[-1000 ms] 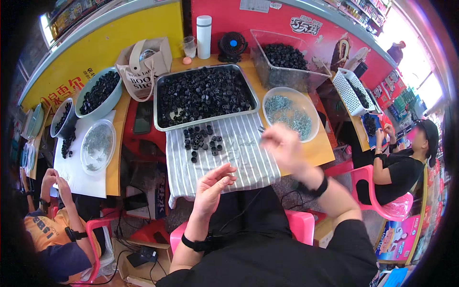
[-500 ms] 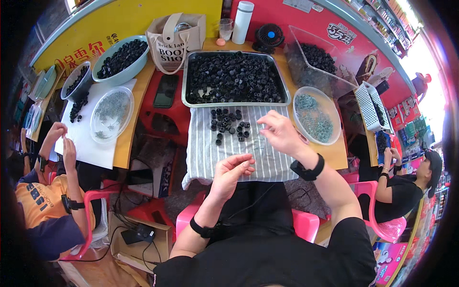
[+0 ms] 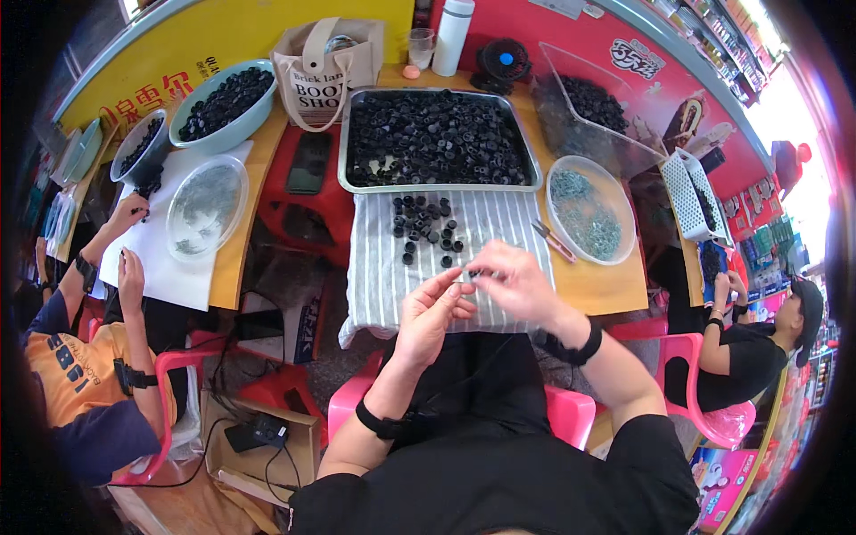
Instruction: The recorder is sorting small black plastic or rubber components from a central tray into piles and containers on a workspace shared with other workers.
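My left hand (image 3: 432, 314) is closed over the near part of the striped cloth (image 3: 379, 299), pinching what looks like a thin metal piece, too small to make out fully. Close against its fingertips, my right hand (image 3: 515, 283) grips a small round black cap (image 3: 473, 274). Just beyond both hands, several loose black caps (image 3: 419, 218) are scattered on the cloth. A metal tray (image 3: 355, 183) heaped with similar caps stands behind them. To the right sits a clear round tub (image 3: 555, 234) holding small silvery metal pieces.
Pink-handled pliers or snips (image 3: 560, 245) lie beside the tub. A canvas bag (image 3: 308, 80), white bottle (image 3: 453, 40) and small black fan (image 3: 501, 67) stand at the back. A clear bin (image 3: 571, 116) is at right. Co-workers sit on both sides; a phone (image 3: 309, 162) lies at left.
My right hand has moved left and nearer, meeting my left hand with a black cap now in its fingers. The left co-worker's one hand has reached toward the black parts.
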A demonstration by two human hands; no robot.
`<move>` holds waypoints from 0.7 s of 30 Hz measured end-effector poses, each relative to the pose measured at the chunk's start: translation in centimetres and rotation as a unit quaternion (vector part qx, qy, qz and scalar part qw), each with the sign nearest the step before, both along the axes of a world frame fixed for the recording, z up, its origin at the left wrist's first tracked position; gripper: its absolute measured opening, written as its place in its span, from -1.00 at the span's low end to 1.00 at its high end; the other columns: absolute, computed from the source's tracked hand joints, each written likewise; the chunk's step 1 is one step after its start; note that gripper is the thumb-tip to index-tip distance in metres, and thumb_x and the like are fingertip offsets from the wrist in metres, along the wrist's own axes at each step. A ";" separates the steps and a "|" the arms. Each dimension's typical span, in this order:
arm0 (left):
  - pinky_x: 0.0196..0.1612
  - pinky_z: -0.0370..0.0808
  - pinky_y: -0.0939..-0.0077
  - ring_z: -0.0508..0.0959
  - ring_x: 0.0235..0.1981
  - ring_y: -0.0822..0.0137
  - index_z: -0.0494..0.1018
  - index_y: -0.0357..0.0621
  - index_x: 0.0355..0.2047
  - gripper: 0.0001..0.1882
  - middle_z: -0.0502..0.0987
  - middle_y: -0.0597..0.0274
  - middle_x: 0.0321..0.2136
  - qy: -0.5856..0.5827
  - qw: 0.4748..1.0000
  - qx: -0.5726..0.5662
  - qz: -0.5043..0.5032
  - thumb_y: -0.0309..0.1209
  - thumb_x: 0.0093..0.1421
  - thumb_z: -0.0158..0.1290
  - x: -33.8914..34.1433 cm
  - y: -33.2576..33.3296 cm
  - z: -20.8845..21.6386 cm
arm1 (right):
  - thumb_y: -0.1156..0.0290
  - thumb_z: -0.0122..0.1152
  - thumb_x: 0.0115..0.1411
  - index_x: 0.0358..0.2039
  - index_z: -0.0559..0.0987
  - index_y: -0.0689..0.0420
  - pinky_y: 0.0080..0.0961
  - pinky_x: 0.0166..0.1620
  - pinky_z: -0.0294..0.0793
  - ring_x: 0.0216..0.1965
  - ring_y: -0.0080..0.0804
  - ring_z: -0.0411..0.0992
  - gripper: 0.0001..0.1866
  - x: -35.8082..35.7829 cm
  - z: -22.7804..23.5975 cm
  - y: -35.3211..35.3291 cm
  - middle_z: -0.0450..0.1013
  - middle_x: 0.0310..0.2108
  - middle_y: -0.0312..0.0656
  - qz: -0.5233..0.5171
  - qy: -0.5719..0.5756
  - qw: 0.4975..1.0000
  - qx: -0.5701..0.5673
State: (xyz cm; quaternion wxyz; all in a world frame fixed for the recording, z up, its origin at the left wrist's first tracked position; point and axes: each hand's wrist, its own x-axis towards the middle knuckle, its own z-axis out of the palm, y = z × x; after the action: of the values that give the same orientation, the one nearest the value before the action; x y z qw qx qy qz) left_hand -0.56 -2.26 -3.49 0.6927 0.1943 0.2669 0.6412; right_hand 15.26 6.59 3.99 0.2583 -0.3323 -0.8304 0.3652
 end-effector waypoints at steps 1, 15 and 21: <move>-0.16 0.57 0.47 0.63 -0.27 0.32 0.42 -0.34 0.10 -0.67 0.59 0.06 -0.16 0.000 1.000 -0.001 -0.002 -0.49 0.36 0.01 0.2 -0.1 -0.2 | 0.63 0.21 0.04 -0.28 0.58 0.22 -0.37 -0.31 0.48 -0.38 -0.12 0.49 -0.81 0.1 -0.2 -1.2 0.45 -0.39 -0.07 0.009 0.017 0.999 0.032; -0.06 0.54 0.44 0.61 -0.17 0.24 0.52 -0.32 -0.02 -0.72 0.60 0.01 -0.13 -0.088 0.996 0.000 -0.011 -0.59 0.25 0.10 0.4 -0.4 -1.1 | 0.61 0.22 0.09 -0.33 0.59 0.24 -0.49 -0.41 0.43 -0.45 -0.30 0.48 -0.89 0.1 -0.9 1.7 0.48 -0.42 -0.12 -0.068 0.013 0.993 0.096; -0.09 0.55 0.47 0.62 -0.19 0.27 0.52 -0.32 -0.02 -0.71 0.61 0.04 -0.14 -0.102 0.995 0.014 -0.004 -0.61 0.23 0.11 0.2 -0.5 -0.8 | 0.55 0.12 0.04 -0.37 0.60 0.22 -0.09 -0.22 0.46 -0.29 0.07 0.49 -0.86 -3.0 -4.2 7.5 0.49 -0.38 0.01 -0.024 -0.066 0.985 0.160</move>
State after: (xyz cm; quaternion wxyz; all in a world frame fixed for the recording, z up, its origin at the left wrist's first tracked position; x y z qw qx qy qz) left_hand -0.33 -2.77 -4.27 0.7159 0.1392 0.1851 0.6587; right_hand 12.23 14.08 -0.18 0.2613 -0.3297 -0.8851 0.1989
